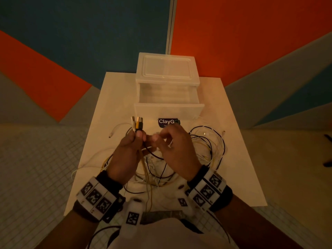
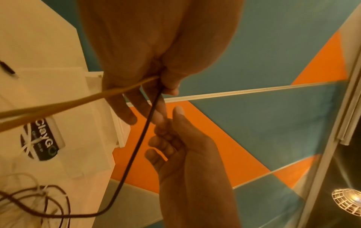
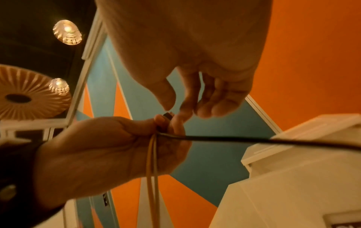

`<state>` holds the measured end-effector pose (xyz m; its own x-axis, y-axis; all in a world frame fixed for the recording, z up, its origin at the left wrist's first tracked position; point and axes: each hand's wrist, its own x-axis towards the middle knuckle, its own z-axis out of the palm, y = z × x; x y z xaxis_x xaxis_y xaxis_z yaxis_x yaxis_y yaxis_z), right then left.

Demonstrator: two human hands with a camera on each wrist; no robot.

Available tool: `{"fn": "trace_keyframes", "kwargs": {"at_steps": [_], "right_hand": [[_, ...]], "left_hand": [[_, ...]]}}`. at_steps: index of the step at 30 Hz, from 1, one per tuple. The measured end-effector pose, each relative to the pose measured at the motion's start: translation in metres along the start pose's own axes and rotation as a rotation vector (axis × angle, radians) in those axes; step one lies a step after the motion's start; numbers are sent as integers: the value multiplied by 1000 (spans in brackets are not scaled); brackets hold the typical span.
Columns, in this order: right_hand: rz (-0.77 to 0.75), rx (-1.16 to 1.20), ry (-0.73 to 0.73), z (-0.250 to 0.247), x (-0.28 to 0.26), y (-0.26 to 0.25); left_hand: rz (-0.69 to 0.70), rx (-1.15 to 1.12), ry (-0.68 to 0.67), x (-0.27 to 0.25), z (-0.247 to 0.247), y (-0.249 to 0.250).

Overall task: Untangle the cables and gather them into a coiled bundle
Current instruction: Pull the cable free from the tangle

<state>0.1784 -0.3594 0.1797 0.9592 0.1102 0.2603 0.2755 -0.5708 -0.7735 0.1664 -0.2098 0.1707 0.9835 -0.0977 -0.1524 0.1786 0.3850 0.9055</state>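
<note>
- Cables: plug ends bunched upright in left hand, fingers curled tight round them; black + yellow strands trail down from that grip.
- Right hand just beside, thumb & forefinger near-pinched; can't tell if holding anything.
- Rest lies tangled on surface, near side of open drawer box.
- Judged light, floppy, snag-prone; hold near plugs, feed slack w/ right.

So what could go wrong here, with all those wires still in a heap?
The left hand holds several plugs while their cables trail into the heap on the table. Pulling could tighten the snarl instead of freeing it. The right hand seems to grip nothing, so the plugs might slip from the one hand. Some cables hang over the table's near edge and could drag others down.
</note>
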Motion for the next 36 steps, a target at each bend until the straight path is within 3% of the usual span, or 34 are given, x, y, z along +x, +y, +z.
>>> {"fn": "trace_keyframes", "kwargs": {"at_steps": [3,6,11,17,22,25,29,31,34,36], "right_hand": [[82,137,-91,4,20,-8],[16,210,-185,4,32,-14],[-21,252,-94,6,37,-18],[-23,256,-96,8,40,-19],[111,424,-494,14,15,7],[74,260,-581,7,-18,39],[124,53,-480,-4,-37,101],[156,17,-354,-4,-33,113],[77,81,-169,-3,-17,85],[-5,67,-104,-2,-6,60]], "left_hand": [[-11,55,-56,4,-2,4],[-35,85,-98,3,0,5],[-37,80,-150,3,2,11],[-46,-19,-250,6,-3,16],[12,-66,-106,10,-8,17],[39,-127,-61,19,-22,31],[66,-97,-55,22,-44,44],[19,61,-99,18,-41,37],[-65,397,-190,12,-19,24],[-89,453,-155,10,-6,19]]}}
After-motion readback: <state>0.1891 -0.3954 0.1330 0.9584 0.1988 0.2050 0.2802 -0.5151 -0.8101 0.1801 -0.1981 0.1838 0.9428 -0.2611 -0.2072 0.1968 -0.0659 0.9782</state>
